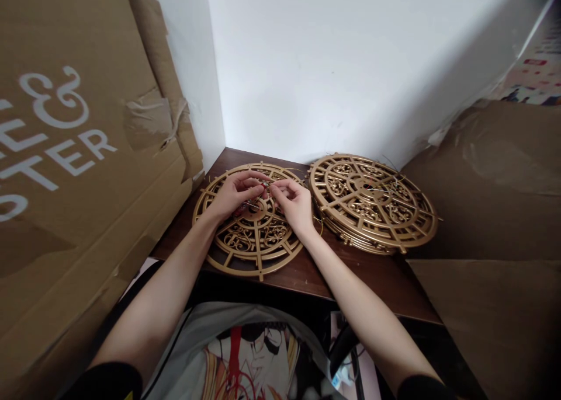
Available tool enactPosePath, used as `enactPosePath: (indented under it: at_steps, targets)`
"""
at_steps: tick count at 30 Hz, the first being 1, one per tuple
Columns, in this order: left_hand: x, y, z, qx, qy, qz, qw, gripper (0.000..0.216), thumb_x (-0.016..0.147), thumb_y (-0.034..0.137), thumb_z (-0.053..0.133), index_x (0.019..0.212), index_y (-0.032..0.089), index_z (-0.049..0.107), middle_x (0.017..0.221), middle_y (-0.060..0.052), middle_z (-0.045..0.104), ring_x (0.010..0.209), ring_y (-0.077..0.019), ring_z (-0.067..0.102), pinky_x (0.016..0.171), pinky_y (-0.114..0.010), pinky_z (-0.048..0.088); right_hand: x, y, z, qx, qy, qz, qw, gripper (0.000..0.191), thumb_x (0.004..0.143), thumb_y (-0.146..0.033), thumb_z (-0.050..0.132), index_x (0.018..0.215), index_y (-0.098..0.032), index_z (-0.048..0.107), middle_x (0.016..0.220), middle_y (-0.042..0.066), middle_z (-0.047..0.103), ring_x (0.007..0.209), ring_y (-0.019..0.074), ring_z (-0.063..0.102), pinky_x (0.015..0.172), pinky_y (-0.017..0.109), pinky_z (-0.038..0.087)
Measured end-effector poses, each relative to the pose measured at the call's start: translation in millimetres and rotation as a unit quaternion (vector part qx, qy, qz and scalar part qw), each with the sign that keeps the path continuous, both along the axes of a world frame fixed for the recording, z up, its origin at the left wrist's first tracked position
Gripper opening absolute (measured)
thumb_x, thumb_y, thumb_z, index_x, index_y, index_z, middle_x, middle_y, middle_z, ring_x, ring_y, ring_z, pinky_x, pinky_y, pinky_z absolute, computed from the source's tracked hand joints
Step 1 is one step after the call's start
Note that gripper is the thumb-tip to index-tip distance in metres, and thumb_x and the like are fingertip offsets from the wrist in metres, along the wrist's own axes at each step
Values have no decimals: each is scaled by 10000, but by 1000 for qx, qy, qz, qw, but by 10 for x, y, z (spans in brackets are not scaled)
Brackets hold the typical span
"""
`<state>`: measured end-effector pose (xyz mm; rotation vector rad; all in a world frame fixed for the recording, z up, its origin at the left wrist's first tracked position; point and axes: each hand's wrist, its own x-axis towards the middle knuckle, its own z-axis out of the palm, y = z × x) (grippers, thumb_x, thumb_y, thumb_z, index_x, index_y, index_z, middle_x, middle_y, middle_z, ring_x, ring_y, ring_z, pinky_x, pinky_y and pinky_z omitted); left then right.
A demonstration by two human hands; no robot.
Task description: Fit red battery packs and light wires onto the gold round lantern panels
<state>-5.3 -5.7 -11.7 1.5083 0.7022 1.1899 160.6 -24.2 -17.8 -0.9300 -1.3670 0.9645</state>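
Observation:
My left hand and my right hand meet over a round gold openwork disc on the dark wooden table. Thumb and fingers of each hand are pinched around a small part with a red spot, too small to name. Thin wires show near the fingertips. Scrollwork and spokes fill the disc, which seems to lie on another one. To the right of my right hand stands a stack of similar gold discs, with thin wires on top.
A large cardboard box with white lettering rises on the left. More cardboard stands on the right. Behind the dark wooden table is a white wall. A bag or cloth with a printed picture lies below the table edge.

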Motion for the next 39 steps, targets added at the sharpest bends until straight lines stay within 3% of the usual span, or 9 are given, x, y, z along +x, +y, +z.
enactPosePath:
  at_steps: [6,15,39]
  targets:
    - [10,-17,14,7,-2,7,1000,250,748,295,728,943,144,684,704,-34,690,649,-136,640,608,-234,483,-2,-3,2,5,-14,-3,1000,210,758,-385,673,792,-178,660,621,-11,647,471,88,497,436,205,394]
    - [-1,-13,11,7,2,-3,1000,323,759,288,721,1050,158,663,700,-24,685,646,-127,629,613,-226,476,3,-5,4,6,-15,-7,1000,228,759,-399,673,802,-176,658,601,-19,628,461,86,477,449,211,400]
    - [5,-15,13,-3,-2,-3,1000,303,743,294,735,1013,160,701,708,-30,694,651,-126,630,623,-224,470,5,-3,-13,14,4,4,1000,194,766,-368,678,799,-179,653,598,-27,613,457,75,463,448,203,376]
